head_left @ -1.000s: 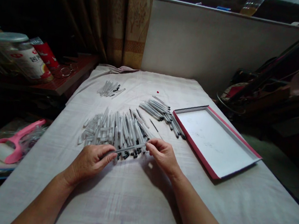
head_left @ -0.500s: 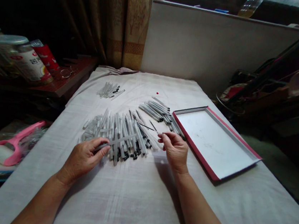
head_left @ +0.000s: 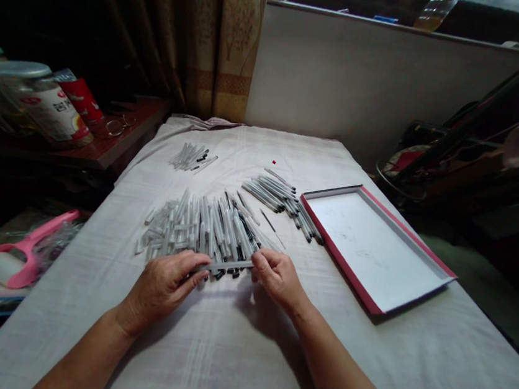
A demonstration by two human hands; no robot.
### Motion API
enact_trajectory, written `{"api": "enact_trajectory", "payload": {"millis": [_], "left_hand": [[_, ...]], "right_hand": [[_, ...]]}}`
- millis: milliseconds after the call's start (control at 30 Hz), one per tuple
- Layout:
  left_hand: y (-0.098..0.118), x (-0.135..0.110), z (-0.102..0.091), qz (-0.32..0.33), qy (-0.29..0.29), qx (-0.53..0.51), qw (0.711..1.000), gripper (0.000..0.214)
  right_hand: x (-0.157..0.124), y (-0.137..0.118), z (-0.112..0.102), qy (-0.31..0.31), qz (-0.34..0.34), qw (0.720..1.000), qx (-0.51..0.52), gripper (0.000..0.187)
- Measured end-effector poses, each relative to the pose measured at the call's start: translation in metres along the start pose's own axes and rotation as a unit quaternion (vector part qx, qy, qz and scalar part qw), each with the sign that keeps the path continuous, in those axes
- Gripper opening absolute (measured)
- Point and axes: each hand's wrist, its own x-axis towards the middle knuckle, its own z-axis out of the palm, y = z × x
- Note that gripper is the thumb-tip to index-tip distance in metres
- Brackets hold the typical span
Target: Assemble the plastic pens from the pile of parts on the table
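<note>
My left hand (head_left: 162, 286) and my right hand (head_left: 275, 277) together hold one grey pen barrel (head_left: 227, 266), which lies level between them just above the white cloth. The left fingers pinch its left end and the right fingers pinch its right end. Right behind it lies a big heap of grey pen barrels (head_left: 199, 228). A second pile of pens (head_left: 280, 200) lies farther back on the right, and a small bunch (head_left: 192, 157) sits at the far left. One thin refill (head_left: 269, 222) lies loose between the piles.
A shallow red-edged box lid (head_left: 375, 248) lies on the right of the cloth-covered table (head_left: 232, 354). A tiny red bit (head_left: 273, 161) sits far back. Jars (head_left: 36, 100) stand on a wooden shelf at left, a pink tool (head_left: 19, 248) below. Clutter fills the right side.
Half a second ago my right hand was reaching out near the loose refill by the right pile. It has come back and now meets the left hand on the barrel.
</note>
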Motion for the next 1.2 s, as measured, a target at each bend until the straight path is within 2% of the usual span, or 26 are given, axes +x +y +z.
{"api": "enact_trajectory", "payload": {"millis": [133,200,267,300,367,400,467,567,667,733,833,1000,1133,1200], "left_hand": [[0.004,0.003,0.002,0.018,-0.019,0.046,0.999,0.031],[0.006,0.004,0.0,0.032,-0.043,0.062,0.997,0.042],[0.006,0.004,-0.007,0.021,-0.091,0.024,0.995,0.05],[0.004,0.004,-0.011,0.0,-0.116,-0.015,0.993,0.052],[-0.002,0.003,-0.022,-0.071,-0.141,-0.097,0.983,0.054],[-0.007,0.001,-0.028,-0.116,-0.121,-0.121,0.978,0.055],[-0.019,-0.001,-0.036,-0.199,-0.034,-0.088,0.975,0.054],[-0.035,-0.002,-0.04,-0.244,0.055,0.038,0.967,0.042],[-0.043,-0.002,-0.036,-0.238,0.079,0.113,0.962,0.037],[-0.045,-0.003,-0.033,-0.209,0.062,0.129,0.967,0.038],[-0.046,-0.005,-0.03,-0.159,0.023,0.132,0.978,0.039],[-0.043,-0.007,-0.028,-0.12,0.0,0.121,0.985,0.04],[-0.041,-0.005,-0.028,-0.116,0.013,0.111,0.987,0.041],[-0.04,-0.004,-0.029,-0.121,0.027,0.109,0.986,0.041]], "right_hand": [[0.0,-0.002,0.004,-0.061,0.063,0.995,0.043,0.05],[-0.001,-0.003,0.001,-0.075,0.053,0.994,0.052,0.046],[-0.001,-0.004,-0.007,-0.077,0.02,0.996,0.049,0.042],[-0.001,-0.003,-0.013,-0.061,-0.002,0.997,0.045,0.039],[0.0,0.001,-0.027,0.029,-0.045,0.998,0.037,0.031],[0.002,0.003,-0.034,0.099,-0.061,0.993,0.035,0.027],[0.006,0.011,-0.045,0.224,-0.076,0.971,0.026,0.022],[0.012,0.021,-0.042,0.255,-0.094,0.961,-0.05,0.024],[0.015,0.027,-0.023,0.241,-0.139,0.947,-0.159,0.028],[0.016,0.029,-0.011,0.227,-0.162,0.932,-0.233,0.029],[0.014,0.029,-0.002,0.2,-0.163,0.907,-0.332,0.03],[0.008,0.022,-0.003,0.15,-0.126,0.902,-0.386,0.03],[0.016,0.019,-0.015,0.162,-0.104,0.91,-0.368,0.027],[0.03,0.02,-0.027,0.176,-0.081,0.903,-0.382,0.027]]}}
